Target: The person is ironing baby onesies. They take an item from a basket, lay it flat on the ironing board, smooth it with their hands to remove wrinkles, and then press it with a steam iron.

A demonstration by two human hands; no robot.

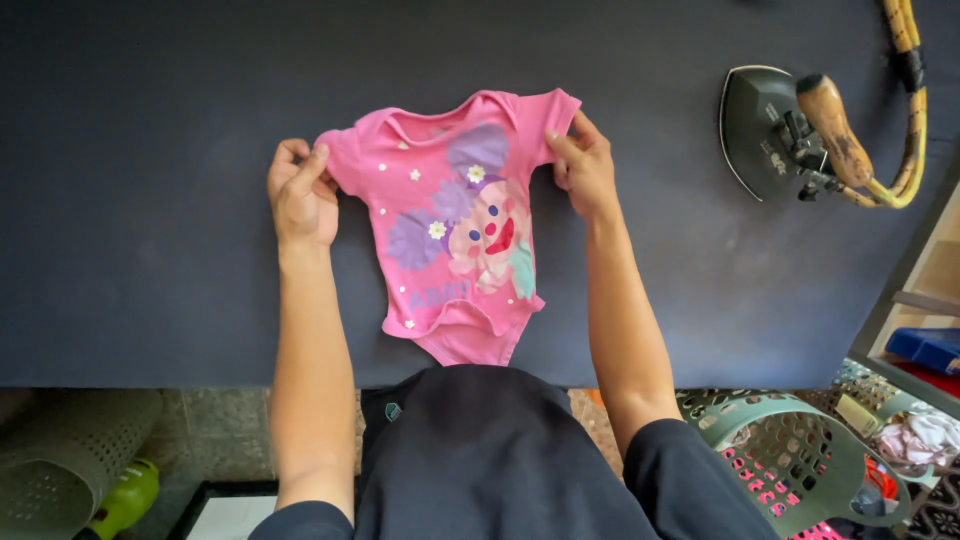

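Left hand: my left hand (302,195) is pinched shut on the left sleeve of the pink baby bodysuit (455,225), thumb on top
Right hand: my right hand (583,168) is clamped on the right sleeve, fingers curled over its hem
Bodysuit: lies front up, flat on the dark ironing table (150,200), neck at twelve o'clock, crotch at six near the table edge
Handling: I judge it light, soft and floppy, not slippery; best held by sleeves or shoulders so it stays spread
Print: a cartoon face with purple flowers, lilac lettering below it
Iron: dark iron (790,130) with a wooden handle at two o'clock, its yellow cord (915,110) running beyond
Baskets: green laundry basket (790,445) at four o'clock, over what may be a pink one
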